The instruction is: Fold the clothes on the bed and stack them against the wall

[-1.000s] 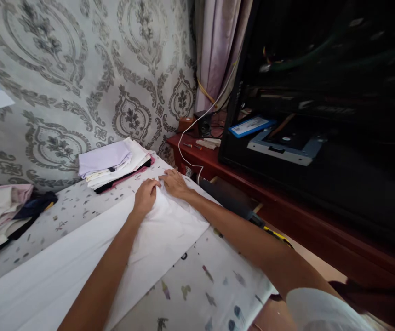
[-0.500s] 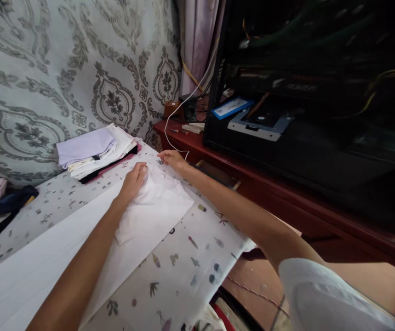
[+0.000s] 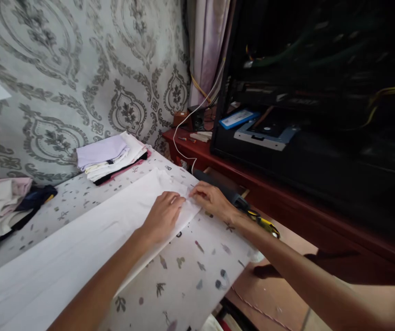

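Across printed cover [image 3: 192, 287], long creased white cloth [image 3: 76, 239]; left hand [image 3: 163, 214], right hand [image 3: 214, 201] close together, grip unclear.

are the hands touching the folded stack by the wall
No, the left hand and right hand are at the white cloth, apart from the stack.

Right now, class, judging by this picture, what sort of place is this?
Probably a room in a home: damask-patterned wallpaper, a lilac curtain and a stack of folded clothes suggest it.

Black computer case [image 3: 314, 124] on red desk [image 3: 283, 208]; lilac curtain [image 3: 208, 50] beside patterned wall [image 3: 90, 78].
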A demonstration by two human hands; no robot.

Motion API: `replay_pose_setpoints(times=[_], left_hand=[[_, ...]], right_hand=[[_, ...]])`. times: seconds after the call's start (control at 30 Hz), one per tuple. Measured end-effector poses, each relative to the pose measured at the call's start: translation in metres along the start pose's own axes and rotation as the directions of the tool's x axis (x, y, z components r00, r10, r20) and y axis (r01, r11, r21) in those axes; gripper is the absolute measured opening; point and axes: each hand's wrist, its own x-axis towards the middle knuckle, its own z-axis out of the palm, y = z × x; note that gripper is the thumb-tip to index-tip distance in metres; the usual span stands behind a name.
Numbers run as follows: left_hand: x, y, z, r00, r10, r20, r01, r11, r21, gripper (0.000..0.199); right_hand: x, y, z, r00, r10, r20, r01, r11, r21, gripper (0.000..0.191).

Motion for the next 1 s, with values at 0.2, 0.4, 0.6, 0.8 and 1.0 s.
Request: replay_pose_setpoints(times=[0.2, 0.4, 0.6, 0.8, 1.0], left_hand=[[0.028, -0.005, 0.015, 0.996, -0.042, 0.084, 0.032, 0.993, 0.118, 0.027], [0.030, -0.010, 0.013, 0.995, -0.093, -0.033, 0.096, 0.991, 0.094, 0.021], [0.034, -0.016, 0.023, 0.991, -0.119, -0.066, 0.125, 0.988, 0.089, 0.020], [0.018, -0.028, -0.001, 0.970, -0.193, -0.144, 0.171, 0.973, -0.156, 0.020], [-0.030, -0.027, -0.030, 0.966, -0.253, 0.044, 0.255, 0.927, -0.274, 0.016]], right_hand=[[-0.021, 0.000, -0.002, 0.998, -0.017, 0.063, 0.018, 1.000, -0.007, 0.014], [-0.020, 0.000, -0.002, 0.995, 0.024, 0.095, -0.022, 1.000, -0.021, 0.009], [-0.020, -0.001, 0.006, 0.998, 0.066, 0.023, -0.063, 0.992, -0.113, 0.009], [-0.022, 0.001, 0.007, 0.999, 0.041, -0.004, -0.041, 0.988, -0.148, 0.009], [-0.017, -0.006, 0.009, 1.000, 0.006, 0.011, -0.004, 0.986, -0.165, 0.019]])
